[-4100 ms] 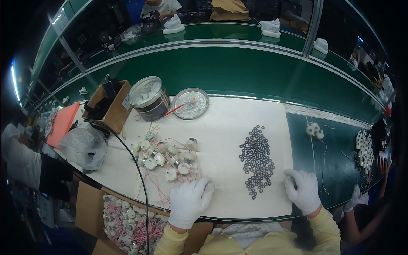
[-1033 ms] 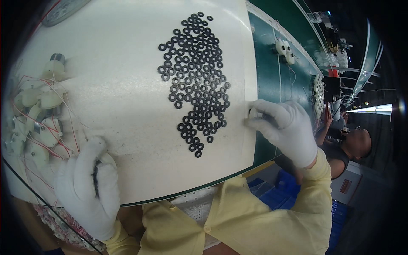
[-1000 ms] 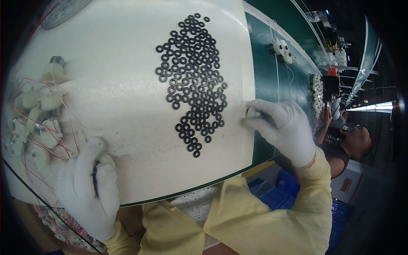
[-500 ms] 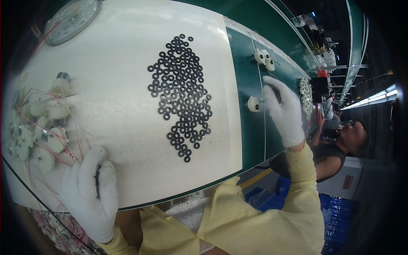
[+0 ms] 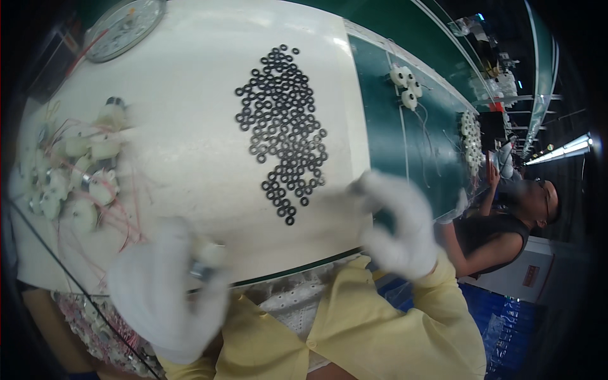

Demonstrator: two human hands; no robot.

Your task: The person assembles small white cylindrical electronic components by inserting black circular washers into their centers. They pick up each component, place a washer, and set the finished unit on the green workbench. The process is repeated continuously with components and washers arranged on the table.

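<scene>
At the near left of the white work surface, my gloved left hand (image 5: 168,294) is closed around a small motor (image 5: 208,258) with an off-white housing and a metal part; motion blurs both. My gloved right hand (image 5: 402,221) hovers by the border between white surface and green strip, fingers curled with a gap between thumb and forefinger. A dark spot shows at its fingertip, too blurred to identify. Many small black rings (image 5: 285,126) lie in a long patch beyond and between my hands. Left of my left hand sits a heap of similar motors (image 5: 79,171) with red and white wires.
Several off-white motors (image 5: 408,85) stand on the green strip (image 5: 380,107). Farther along is a row of white parts (image 5: 471,142). A round clear dish (image 5: 126,31) lies far left. Another person (image 5: 500,234) sits at the right. Wired parts (image 5: 104,329) fill the space below the table edge.
My right hand has come back from the green strip toward the rings. The lone motor beside it has left its spot, and the far group has grown. My left hand has risen slightly, turning its motor into view.
</scene>
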